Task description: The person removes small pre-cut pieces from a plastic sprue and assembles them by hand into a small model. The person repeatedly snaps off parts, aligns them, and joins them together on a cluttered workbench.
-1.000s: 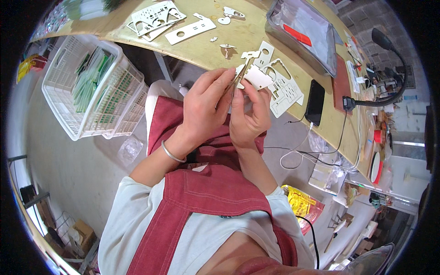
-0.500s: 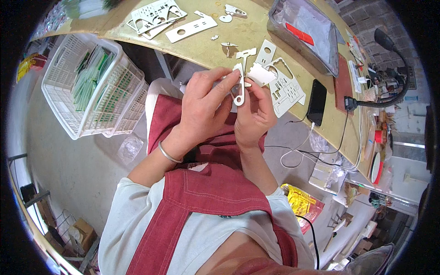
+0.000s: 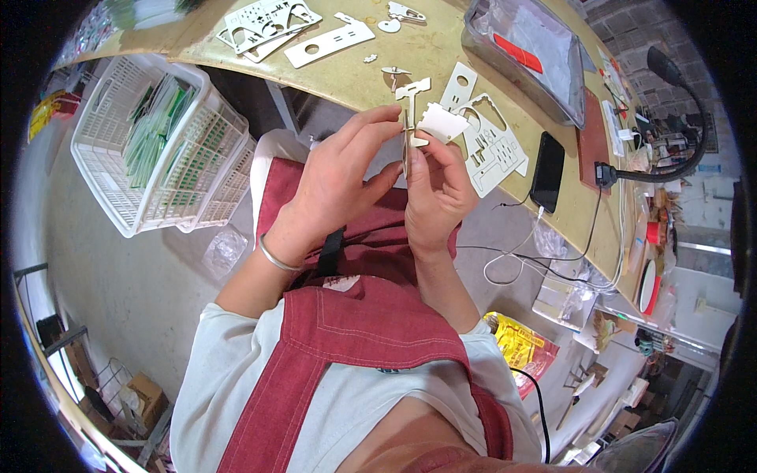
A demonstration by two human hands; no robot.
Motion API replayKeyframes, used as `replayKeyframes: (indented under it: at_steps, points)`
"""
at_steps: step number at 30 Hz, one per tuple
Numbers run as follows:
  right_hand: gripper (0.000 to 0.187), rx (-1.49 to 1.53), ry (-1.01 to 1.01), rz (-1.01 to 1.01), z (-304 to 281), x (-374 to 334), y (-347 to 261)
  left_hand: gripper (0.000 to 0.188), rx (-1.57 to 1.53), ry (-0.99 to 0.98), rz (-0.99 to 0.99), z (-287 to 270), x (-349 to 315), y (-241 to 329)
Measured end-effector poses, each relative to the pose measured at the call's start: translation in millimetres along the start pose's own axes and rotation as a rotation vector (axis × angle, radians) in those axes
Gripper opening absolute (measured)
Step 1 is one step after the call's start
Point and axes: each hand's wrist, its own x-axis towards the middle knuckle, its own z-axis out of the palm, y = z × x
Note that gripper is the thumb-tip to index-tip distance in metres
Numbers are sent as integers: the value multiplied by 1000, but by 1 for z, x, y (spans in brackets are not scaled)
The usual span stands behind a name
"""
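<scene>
My right hand (image 3: 438, 189) pinches a partly joined model of thin, pale cut-out board (image 3: 441, 123) between thumb and fingers, above my lap at the table's edge. One long flat piece of it is turned edge-on beside the thumb, and a T-shaped part sticks up at the top. My left hand (image 3: 335, 173) is open just left of that edge-on piece, thumb and fingers apart. Whether its fingertips touch the piece I cannot tell. Behind the model, cut-out sheets (image 3: 497, 162) with shaped slots lie on the yellowish table (image 3: 331, 87).
More cut-out sheets (image 3: 272, 24) and small loose parts lie across the table. At right are a grey bin (image 3: 579, 110) with a red item, a black phone (image 3: 546, 173) on a cable and a gooseneck lamp (image 3: 698, 130). White crates (image 3: 130, 221) stand left on the floor.
The long flat piece, seen broadside before, has turned edge-on. My left fingers have spread and drawn back from it, while my right hand keeps its hold at nearly the same place.
</scene>
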Motion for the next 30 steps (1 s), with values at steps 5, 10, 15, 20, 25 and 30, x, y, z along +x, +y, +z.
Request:
replayKeyframes:
  at_steps: [5,10,15,20,25,30]
  points:
    - [24,-41,-19,-23,-1,0,-1,46,56,-52,-39,-7,2,1]
    - [24,-307,-123,-210,-7,5,-7,44,130,-138,13,-19,7,2]
    - [22,-458,-177,-398,-10,16,-9,42,117,-183,-10,-28,10,4]
    - [20,-324,-163,-144,-8,9,-14,40,2,-87,-52,-9,-3,-1]
    - [17,-323,-145,-65,-1,5,-17,40,-17,64,-79,6,-10,2]
    - [20,-235,-118,14,-1,1,-10,36,-48,106,-98,13,-11,0]
